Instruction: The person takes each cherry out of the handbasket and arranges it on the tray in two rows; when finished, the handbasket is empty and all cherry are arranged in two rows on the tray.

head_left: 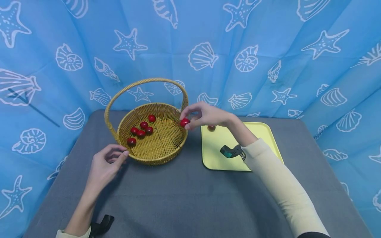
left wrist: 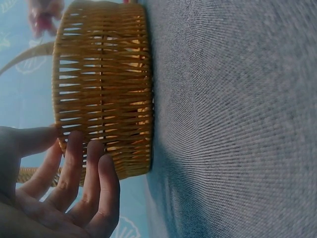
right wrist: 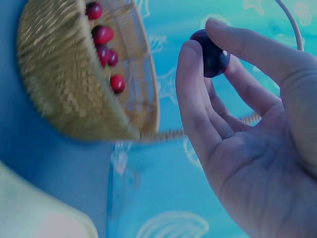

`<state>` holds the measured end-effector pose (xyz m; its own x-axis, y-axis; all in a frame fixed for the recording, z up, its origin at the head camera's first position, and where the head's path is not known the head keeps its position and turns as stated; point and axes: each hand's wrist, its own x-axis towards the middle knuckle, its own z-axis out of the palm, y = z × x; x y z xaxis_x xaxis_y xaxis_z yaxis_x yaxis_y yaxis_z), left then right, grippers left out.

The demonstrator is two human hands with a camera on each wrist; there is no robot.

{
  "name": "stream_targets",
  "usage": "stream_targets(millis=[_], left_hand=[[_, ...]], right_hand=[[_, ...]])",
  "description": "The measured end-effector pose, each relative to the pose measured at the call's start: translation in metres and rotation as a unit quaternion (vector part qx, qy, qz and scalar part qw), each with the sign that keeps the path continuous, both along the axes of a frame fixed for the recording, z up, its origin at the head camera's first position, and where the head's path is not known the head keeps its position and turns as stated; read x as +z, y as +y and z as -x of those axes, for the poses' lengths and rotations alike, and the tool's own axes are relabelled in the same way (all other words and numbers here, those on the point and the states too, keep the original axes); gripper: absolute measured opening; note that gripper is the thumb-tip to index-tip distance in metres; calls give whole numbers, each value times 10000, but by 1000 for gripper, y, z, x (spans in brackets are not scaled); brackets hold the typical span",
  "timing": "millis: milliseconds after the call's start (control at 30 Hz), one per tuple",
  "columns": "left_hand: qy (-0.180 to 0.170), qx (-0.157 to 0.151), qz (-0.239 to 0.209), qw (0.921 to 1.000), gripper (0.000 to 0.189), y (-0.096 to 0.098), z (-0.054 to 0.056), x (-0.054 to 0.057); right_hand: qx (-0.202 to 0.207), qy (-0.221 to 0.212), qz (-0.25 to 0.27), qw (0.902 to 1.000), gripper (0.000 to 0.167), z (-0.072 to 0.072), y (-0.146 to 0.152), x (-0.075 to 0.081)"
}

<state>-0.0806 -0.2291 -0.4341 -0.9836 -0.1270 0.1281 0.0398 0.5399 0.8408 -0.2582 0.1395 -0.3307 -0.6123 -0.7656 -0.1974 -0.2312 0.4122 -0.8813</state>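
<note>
Between thumb and fingertips, my right hand (head_left: 205, 115) pinches a dark red cherry (head_left: 185, 122) at the right rim of a wicker basket (head_left: 160, 161). The right wrist view shows the same cherry (right wrist: 214, 55) held up, with the basket (right wrist: 64, 89) beyond it. Several red cherries (head_left: 141, 134) lie in the left part of the basket, whose tall handle (head_left: 143, 81) arches over it. My left hand (head_left: 104, 165) holds the basket's front left rim. In the left wrist view, its thumb and curled fingers (left wrist: 74, 158) meet at the woven wall (left wrist: 104, 84).
A yellow tray (head_left: 220, 155) lies right of the basket, partly hidden under my right forearm. One cherry (head_left: 211, 128) rests near its far left edge. Grey cloth (head_left: 178, 205) covers the table, and a blue shell-patterned curtain (head_left: 178, 39) hangs right behind it.
</note>
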Motion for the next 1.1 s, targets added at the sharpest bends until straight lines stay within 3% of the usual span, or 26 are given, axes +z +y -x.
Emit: stream_targets(millis=[133, 500, 800, 1100], left_hand=[[-32, 8, 32, 10000, 26, 1, 0, 1], [-87, 58, 69, 9999, 25, 1, 0, 1], [-90, 18, 9, 10000, 27, 2, 1, 0], [-97, -29, -26, 9999, 26, 0, 1, 1]], right_hand=[[-274, -248, 8, 9993, 38, 0, 26, -4], [-1122, -258, 37, 9933, 41, 5, 91, -26], [-1888, -107, -94, 9819, 42, 11, 127, -64], [-2406, 47, -217, 9704, 42, 12, 136, -102]])
